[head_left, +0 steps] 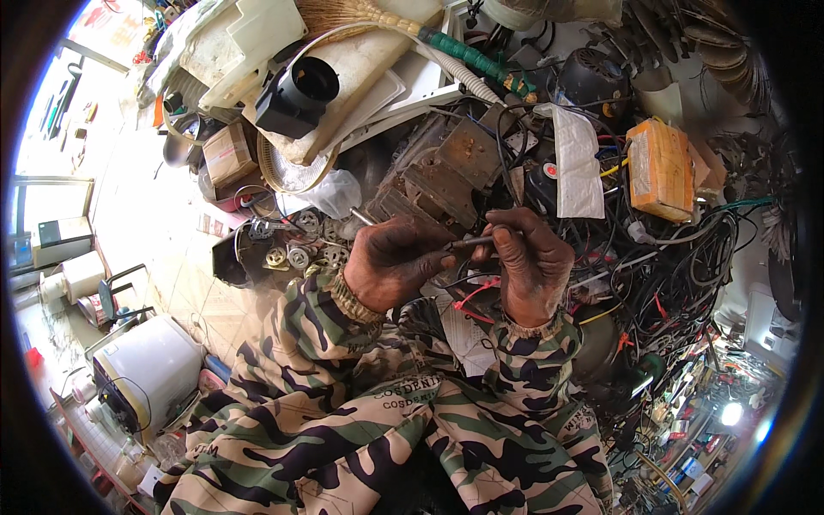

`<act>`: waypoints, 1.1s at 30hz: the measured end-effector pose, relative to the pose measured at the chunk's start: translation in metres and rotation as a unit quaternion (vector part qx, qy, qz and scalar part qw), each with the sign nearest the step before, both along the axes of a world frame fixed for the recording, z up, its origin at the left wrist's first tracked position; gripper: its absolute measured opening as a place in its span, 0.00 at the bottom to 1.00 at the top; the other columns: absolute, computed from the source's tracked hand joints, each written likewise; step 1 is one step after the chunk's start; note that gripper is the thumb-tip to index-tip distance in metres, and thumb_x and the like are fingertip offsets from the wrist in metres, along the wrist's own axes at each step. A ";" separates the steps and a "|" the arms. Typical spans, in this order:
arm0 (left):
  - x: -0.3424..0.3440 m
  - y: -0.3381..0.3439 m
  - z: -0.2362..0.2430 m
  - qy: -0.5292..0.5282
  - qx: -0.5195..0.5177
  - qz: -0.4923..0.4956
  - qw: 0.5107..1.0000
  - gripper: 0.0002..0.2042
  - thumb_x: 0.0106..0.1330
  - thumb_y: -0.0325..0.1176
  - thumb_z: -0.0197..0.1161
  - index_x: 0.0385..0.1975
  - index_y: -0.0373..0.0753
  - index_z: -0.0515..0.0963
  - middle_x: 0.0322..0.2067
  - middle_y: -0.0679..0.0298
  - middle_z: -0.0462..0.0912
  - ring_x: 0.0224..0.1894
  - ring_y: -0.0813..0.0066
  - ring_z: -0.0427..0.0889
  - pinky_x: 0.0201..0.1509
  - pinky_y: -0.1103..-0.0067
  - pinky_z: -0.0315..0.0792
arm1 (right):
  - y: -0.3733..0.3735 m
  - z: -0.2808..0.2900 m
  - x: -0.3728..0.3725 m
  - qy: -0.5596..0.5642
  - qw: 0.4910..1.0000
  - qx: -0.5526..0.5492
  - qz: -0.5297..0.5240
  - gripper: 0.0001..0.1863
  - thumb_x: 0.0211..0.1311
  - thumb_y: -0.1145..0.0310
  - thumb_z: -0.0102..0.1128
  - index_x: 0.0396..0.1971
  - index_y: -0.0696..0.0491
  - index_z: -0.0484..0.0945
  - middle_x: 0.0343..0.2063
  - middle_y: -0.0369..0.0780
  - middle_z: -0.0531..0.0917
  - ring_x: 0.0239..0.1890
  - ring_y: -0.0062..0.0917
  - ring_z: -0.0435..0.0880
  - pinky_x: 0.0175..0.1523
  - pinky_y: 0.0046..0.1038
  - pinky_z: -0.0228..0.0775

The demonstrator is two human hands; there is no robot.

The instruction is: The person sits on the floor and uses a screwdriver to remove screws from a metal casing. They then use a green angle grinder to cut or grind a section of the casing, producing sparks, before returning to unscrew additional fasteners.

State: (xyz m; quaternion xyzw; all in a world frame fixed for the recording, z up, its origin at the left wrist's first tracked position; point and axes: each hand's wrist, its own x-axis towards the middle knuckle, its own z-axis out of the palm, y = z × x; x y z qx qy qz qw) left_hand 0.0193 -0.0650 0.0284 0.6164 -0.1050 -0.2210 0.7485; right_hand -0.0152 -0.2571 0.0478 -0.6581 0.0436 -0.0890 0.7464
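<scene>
My left hand (390, 262) is closed, its thumb and fingers pinching one end of a thin dark rod-like piece (469, 243). From the other side, my right hand (530, 268) grips the same piece between thumb and fingers. Its exact kind is too small to tell. A bright metal shaft (362, 216) sticks out past the back of my left hand; whether it belongs to the same piece is hidden. Just beyond both hands stands a rusty metal block like a vise or machine base (455, 167). A pink-red wire (474, 300) lies below the fingers.
Small metal wheels or pulleys (299, 256) lie to the left. Tangled black cables (669, 292) spread on the right, near a taped orange box (661, 170) and a white cloth strip (577, 163). Farther off are a black round-mouthed housing (296, 99) and a straw broom (360, 15).
</scene>
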 end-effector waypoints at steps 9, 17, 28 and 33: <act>0.008 0.002 0.013 -0.032 0.018 -0.050 0.998 0.10 0.61 0.27 0.68 0.40 0.32 0.81 0.31 0.63 0.83 0.36 0.77 0.81 0.41 0.80 0.74 | 0.007 0.003 -0.005 0.033 0.990 0.100 -0.092 0.11 0.64 0.69 0.63 0.37 0.62 0.81 0.25 0.41 0.83 0.24 0.22 0.82 0.28 0.26 0.75; 0.004 0.004 0.010 0.071 -0.086 -0.003 0.994 0.09 0.63 0.25 0.66 0.40 0.30 0.81 0.36 0.62 0.84 0.37 0.79 0.79 0.43 0.79 0.74 | 0.010 0.013 -0.011 0.024 0.998 -0.051 -0.034 0.10 0.63 0.69 0.64 0.36 0.62 0.80 0.23 0.41 0.83 0.21 0.23 0.82 0.26 0.25 0.75; 0.012 0.009 0.003 -0.182 -0.006 -0.031 0.983 0.08 0.59 0.23 0.67 0.38 0.34 0.82 0.33 0.58 0.84 0.35 0.70 0.83 0.39 0.76 0.75 | 0.011 -0.002 -0.026 0.080 0.988 0.122 -0.048 0.10 0.63 0.70 0.63 0.33 0.63 0.81 0.18 0.42 0.82 0.17 0.23 0.80 0.21 0.26 0.72; 0.005 0.003 0.009 -0.033 -0.072 0.031 0.996 0.07 0.61 0.22 0.66 0.39 0.32 0.81 0.35 0.60 0.84 0.37 0.75 0.82 0.41 0.79 0.76 | 0.028 -0.008 -0.033 0.088 0.992 0.079 -0.035 0.11 0.63 0.69 0.63 0.38 0.63 0.80 0.21 0.41 0.82 0.18 0.22 0.79 0.22 0.23 0.72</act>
